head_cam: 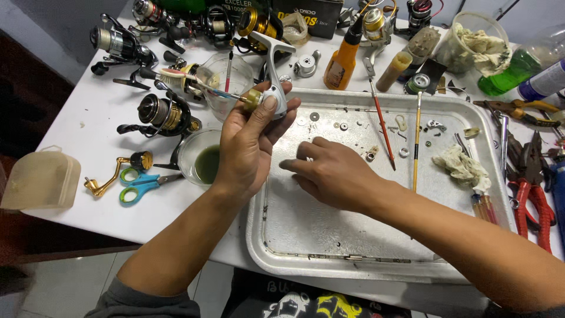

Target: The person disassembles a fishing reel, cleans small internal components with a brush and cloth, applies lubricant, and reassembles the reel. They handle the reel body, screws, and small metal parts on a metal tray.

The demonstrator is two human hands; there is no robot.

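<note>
The left hand (250,144) held a white, smooth-shelled fishing reel body (272,88) upright at about eleven o'clock of the metal tray (306,241), over its upper left corner. Its fingers were curled and pressed around the body, the thumb laid flat along the glossy casing; a brass-coloured knurled cap (253,99) jutted from the body's nine o'clock side, and the angular stem rose toward twelve.

The right hand (335,174) lay palm-down on the dull, scratched tray floor, fingertips drawn together and pinching a tiny pale part (309,159); what it was could not be told.

At two o'clock of that hand, small washers and rings (344,125) lay scattered, with two thin brushes (382,126) and a crumpled rag (462,166) at three o'clock. At nine o'clock of the left hand stood a clear cup of murky green liquid (206,164), blue-and-green scissors (140,182), and a black spinning reel (162,115). Red-handled pliers (529,188) lay beyond the tray's right rim.
</note>
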